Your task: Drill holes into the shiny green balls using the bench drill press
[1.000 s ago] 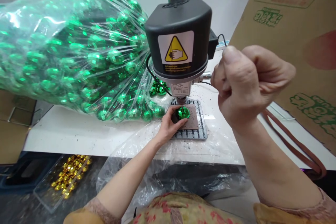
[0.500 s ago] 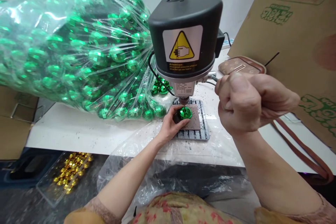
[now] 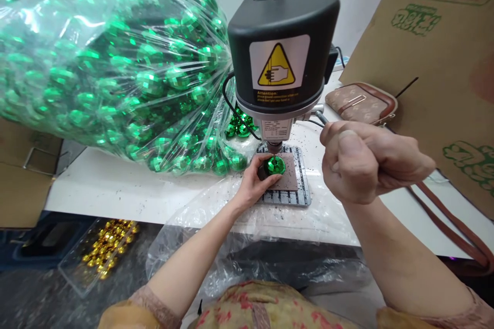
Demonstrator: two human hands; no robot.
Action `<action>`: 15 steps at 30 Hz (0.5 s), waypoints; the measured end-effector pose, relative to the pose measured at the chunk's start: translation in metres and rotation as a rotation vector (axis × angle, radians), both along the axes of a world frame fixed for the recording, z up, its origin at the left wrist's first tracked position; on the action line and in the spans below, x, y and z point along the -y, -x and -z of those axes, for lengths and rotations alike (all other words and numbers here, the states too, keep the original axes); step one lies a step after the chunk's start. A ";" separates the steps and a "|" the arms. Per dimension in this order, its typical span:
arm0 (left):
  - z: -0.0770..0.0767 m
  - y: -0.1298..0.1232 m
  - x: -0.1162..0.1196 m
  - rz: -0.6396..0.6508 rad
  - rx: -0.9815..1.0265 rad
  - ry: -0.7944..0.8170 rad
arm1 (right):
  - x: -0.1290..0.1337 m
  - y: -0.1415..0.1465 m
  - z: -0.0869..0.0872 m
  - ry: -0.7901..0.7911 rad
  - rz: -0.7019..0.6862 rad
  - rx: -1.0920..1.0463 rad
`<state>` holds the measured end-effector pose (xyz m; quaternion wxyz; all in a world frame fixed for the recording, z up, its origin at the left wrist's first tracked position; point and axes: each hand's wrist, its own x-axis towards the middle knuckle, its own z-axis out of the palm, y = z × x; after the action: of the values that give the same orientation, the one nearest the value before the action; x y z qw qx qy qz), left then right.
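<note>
The green ball sits directly under the drill, on the brown pad that covers part of the base. The person's left hand reaches in from the near left of the drill and pinches the ball, the thumb along its near side and the fingers along its far left side, so that the side facing right is free. The ball is round and has no long axis; the line that matters is the drill's upright one, and the ball's top looks centred on it. Whether the tip meets the ball or stands just above it cannot be told. The right hand is well apart from the left, to the right of the drill and closer to the camera, curled in a fist around the end of the lever; the fingers hide the part they hold. The left hand is thus the nearer one to the ball, while the right meets only the lever. Dark crumbs dot the table around the drill. Left of the drill lies a clear bag full of green balls, with a few more just beside the drill. Behind the fist, right of the drill, lie a purse and a carton. Far to the drill's near left, below the table, a tub holds gold balls.
</note>
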<state>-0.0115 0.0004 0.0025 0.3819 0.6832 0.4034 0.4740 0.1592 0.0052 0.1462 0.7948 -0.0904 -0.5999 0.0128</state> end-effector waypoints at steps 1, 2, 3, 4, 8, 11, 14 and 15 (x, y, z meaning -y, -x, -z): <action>0.000 0.000 0.000 -0.003 -0.002 0.001 | 0.000 0.000 0.000 -0.020 -0.007 0.003; 0.000 0.000 0.000 -0.006 -0.005 0.002 | 0.000 -0.001 0.000 -0.034 -0.011 0.010; 0.000 0.000 0.000 -0.009 -0.007 0.004 | 0.000 -0.001 0.000 -0.037 -0.014 0.013; 0.000 0.000 0.000 -0.011 -0.008 0.006 | 0.000 -0.001 0.000 -0.040 -0.016 0.016; 0.000 -0.001 0.000 -0.010 -0.002 0.017 | -0.001 -0.001 0.002 -0.035 -0.011 0.020; -0.001 -0.002 0.001 -0.014 0.011 0.015 | -0.001 -0.003 0.008 -0.051 0.014 0.058; -0.003 -0.001 0.001 -0.017 0.014 0.011 | 0.005 -0.006 0.008 -0.025 0.051 0.093; -0.003 -0.001 0.001 -0.018 0.012 0.012 | 0.008 -0.006 0.004 0.021 0.074 0.123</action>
<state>-0.0101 -0.0011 0.0053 0.3844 0.6743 0.4100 0.4790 0.1651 -0.0027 0.1418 0.7554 -0.1216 -0.6438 -0.0156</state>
